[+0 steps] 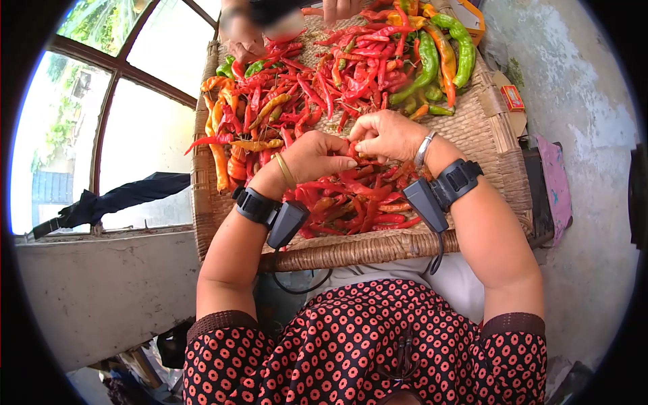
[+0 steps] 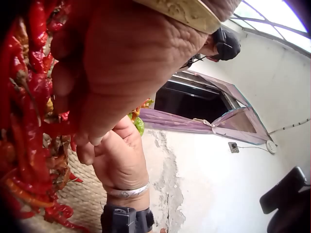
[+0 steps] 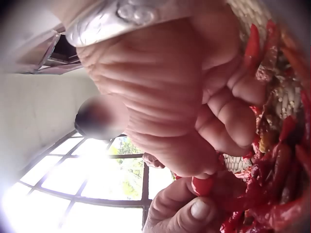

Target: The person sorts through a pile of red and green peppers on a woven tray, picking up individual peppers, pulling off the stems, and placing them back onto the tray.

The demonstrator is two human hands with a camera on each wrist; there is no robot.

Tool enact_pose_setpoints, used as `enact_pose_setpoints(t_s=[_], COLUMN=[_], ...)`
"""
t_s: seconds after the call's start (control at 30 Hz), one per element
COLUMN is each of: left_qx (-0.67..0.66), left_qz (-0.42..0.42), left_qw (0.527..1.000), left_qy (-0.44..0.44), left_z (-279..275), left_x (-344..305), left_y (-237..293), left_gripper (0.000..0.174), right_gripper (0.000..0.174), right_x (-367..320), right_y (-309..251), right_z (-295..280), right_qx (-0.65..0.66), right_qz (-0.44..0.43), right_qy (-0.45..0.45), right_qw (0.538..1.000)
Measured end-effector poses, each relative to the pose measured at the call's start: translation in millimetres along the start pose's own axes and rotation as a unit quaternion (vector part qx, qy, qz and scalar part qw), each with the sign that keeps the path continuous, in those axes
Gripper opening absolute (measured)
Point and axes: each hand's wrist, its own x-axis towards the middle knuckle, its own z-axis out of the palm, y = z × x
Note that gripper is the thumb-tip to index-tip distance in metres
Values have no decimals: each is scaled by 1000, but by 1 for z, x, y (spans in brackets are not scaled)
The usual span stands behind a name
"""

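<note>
Over the near middle of a woven tray (image 1: 476,145), my two hands meet at a small red chili pepper (image 3: 201,186). My left hand (image 1: 312,156) pinches it between thumb and curled fingers. From the other side, my right hand (image 1: 391,137) grips it with thumb and forefinger, its other fingers curled inward. Much of the pepper is hidden by the fingers. Below the hands lies a heap of red chili peppers (image 1: 364,202), some shrivelled. A larger pile of red chilies (image 1: 368,57) spreads beyond them.
Long green peppers (image 1: 464,50) lie at the tray's far right, orange ones (image 1: 221,162) along its left edge. Another person's hand (image 1: 246,47) reaches over the far left peppers. The tray's thick rim (image 1: 337,255) runs before my lap. A dark folded umbrella (image 1: 128,199) rests by the window.
</note>
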Motion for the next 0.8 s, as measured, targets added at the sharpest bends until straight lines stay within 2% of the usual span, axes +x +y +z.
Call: enact_pose_setpoints(t_s=[0.03, 0.1, 0.13, 0.17, 0.23, 0.27, 0.3, 0.33, 0.37, 0.4, 0.5, 0.53, 0.6, 0.73, 0.8], left_qx=[0, -58, -74, -110, -102, -37, -37, 36, 109, 163, 231, 231, 200, 264, 333], left_qz=[0, -50, -47, -2, 54, 98, 98, 26, -46, -35, 45, 45, -27, -54, -28], left_qw=[1000, 996, 991, 980, 942, 939, 939, 971, 983, 984, 970, 970, 968, 950, 933], left_qy=[0, 37, 102, 164, 315, 329, 328, 237, 140, 64, -55, -56, -148, -156, -134], left_z=[-6, -23, -26, -32, -36, -38, -37, -33, -30, -23, -7, -5, -4, -2, -2], left_x=[-2, -7, -10, -7, -2, 1, 0, -3, -6, -6, -3, -3, -5, -6, -6], left_y=[1, 9, 15, 12, 14, 10, 6, 4, 3, 6, -9, -10, -8, 2, 0], left_gripper=[19, 17, 16, 15, 20, 25, 25, 23, 22, 19, 23, 23, 27, 27, 23], right_gripper=[19, 20, 21, 21, 21, 21, 21, 21, 22, 29, 37, 37, 43, 40, 35], right_x=[1, 2, 4, 4, 5, 4, 4, 5, 5, 7, 6, 3, -2, 1, 6], right_y=[-1, 0, 5, 8, 10, 11, 11, 12, 13, 15, 19, 15, 3, 8, 13], right_z=[1, 2, 2, 3, 4, 6, 8, 9, 10, 11, 14, 14, 12, 15, 16], right_qx=[0, -9, -43, -43, -134, -131, -131, -183, -233, -253, -277, -277, -249, -286, -300], right_qz=[0, -6, -4, -5, 14, 32, 33, -16, -65, -49, -74, -73, 28, 23, 25], right_qy=[0, 81, 86, 85, -23, -46, -46, -38, -30, -32, -50, -50, -118, -109, -154], right_qw=[1000, 997, 995, 995, 991, 990, 990, 982, 970, 966, 957, 957, 961, 952, 941])
